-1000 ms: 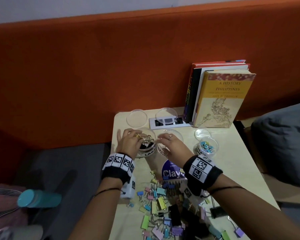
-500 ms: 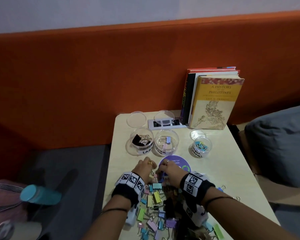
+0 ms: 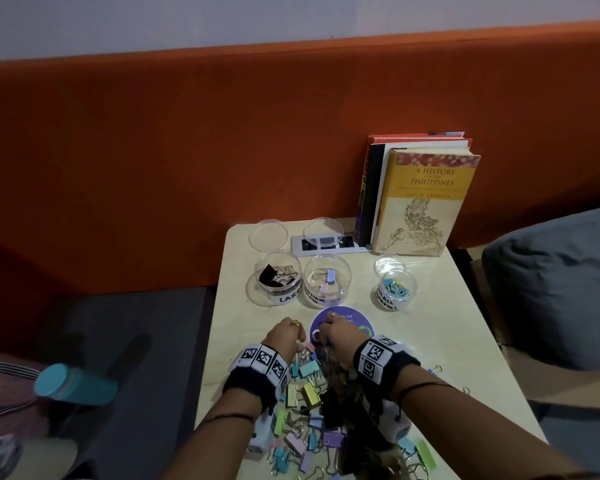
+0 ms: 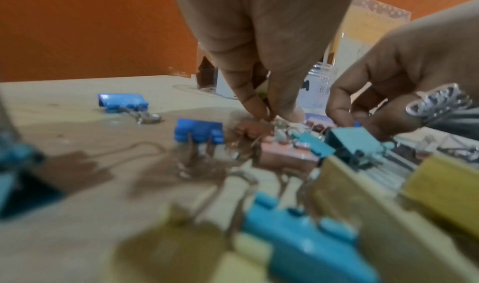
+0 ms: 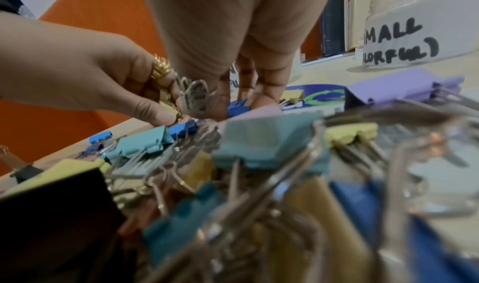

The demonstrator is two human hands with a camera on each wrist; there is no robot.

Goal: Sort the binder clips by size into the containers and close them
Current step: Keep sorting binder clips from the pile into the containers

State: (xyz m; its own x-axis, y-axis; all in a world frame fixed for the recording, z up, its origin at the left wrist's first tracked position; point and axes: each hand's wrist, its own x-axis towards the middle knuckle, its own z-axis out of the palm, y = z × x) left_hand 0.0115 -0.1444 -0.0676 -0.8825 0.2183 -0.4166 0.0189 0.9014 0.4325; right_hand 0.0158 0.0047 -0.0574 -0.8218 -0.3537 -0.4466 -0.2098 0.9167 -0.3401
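A pile of coloured binder clips [image 3: 312,393] lies on the near part of the table. Both hands dig into its far edge, fingers pointing down. My left hand [image 3: 293,341], with a gold ring, pinches a small yellow clip [image 5: 166,105]. Beside it my right hand [image 3: 324,337] pinches a small blue clip [image 5: 237,108]. Three open clear jars stand behind: the large jar [image 3: 278,277] with black clips, the medium jar [image 3: 327,280] with pastel clips, the small jar [image 3: 395,289] with small coloured clips. Their lids [image 3: 268,234] [image 3: 323,231] [image 3: 390,263] lie behind them.
Books [image 3: 420,202] stand at the table's back right, next to a socket plate [image 3: 326,242]. A round purple sticker [image 3: 347,323] lies just beyond the hands. An orange padded wall rises behind. A teal bottle [image 3: 73,384] lies off the table's left side, a grey cushion [image 3: 561,289] on the right.
One second ago both hands were at the large and medium jars. They drew back to the far edge of the pile and now pinch small clips there.
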